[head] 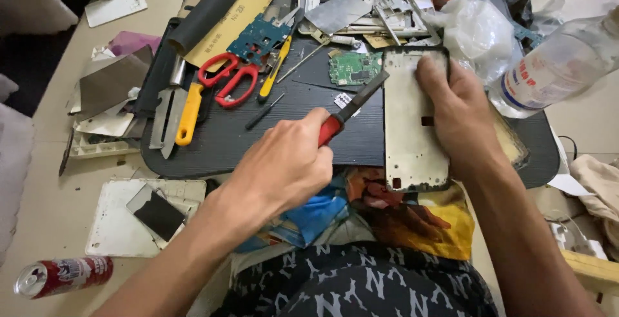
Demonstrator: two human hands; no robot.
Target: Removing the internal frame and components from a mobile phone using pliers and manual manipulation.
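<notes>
A grey metal phone frame (412, 130) lies on the dark work board (284, 130), its lower end hanging over the board's near edge. My right hand (461, 114) presses flat on the frame's upper right side and holds it down. My left hand (284, 168) grips a red-handled tool (332, 127) with a flat dark blade. The blade tip touches the frame's upper left edge.
Red scissors (229, 78), a yellow-handled scraper (187, 114), a yellow screwdriver (274, 72), a green circuit board (354, 67) and a blue one (261, 36) lie on the board. A clear bottle (558, 65) and plastic bag (474, 30) sit right. A red can (64, 275) lies on the floor.
</notes>
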